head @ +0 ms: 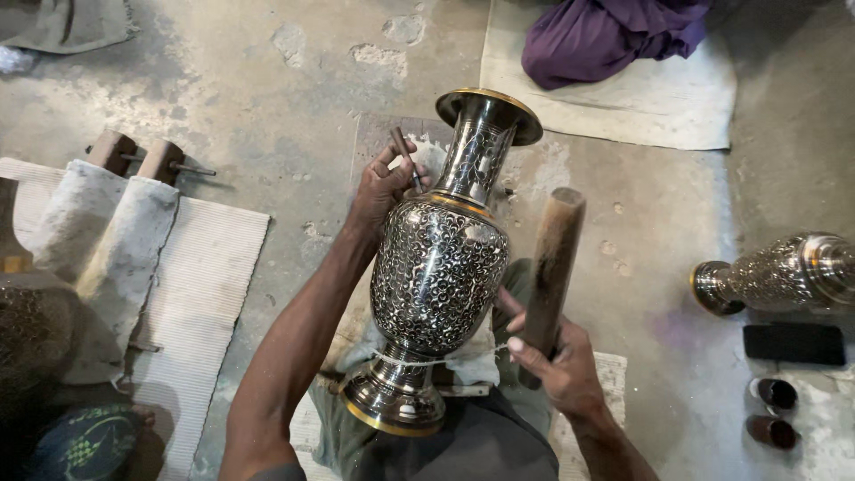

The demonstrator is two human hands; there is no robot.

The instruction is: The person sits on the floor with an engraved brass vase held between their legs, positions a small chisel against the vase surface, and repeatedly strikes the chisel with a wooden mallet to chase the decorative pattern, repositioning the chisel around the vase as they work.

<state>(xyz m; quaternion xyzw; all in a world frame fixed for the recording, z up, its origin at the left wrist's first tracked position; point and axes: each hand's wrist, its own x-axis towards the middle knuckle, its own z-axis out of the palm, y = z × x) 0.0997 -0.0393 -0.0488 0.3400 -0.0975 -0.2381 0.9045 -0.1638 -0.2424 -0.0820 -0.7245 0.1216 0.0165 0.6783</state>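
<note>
A tall engraved metal vase (438, 267), dark with silver patterning and gold rims, lies tilted across my lap, its mouth pointing away from me. My left hand (381, 189) rests against the vase's shoulder and grips a thin metal chisel (405, 158), whose tip touches the vase near the neck. To the right of the vase, my right hand (559, 367) is closed around the lower end of a thick wooden stick (550, 272), held upright a little apart from the vase. A white cord ties the vase's foot to a pale cloth under it.
A second engraved vase (784, 274) lies on the concrete floor at the right, with a black phone (793, 344) and two small dark cups (773, 411) below it. A purple cloth (606, 36) sits on a mat at the back. A cloth-covered wooden stand (111, 223) is at the left.
</note>
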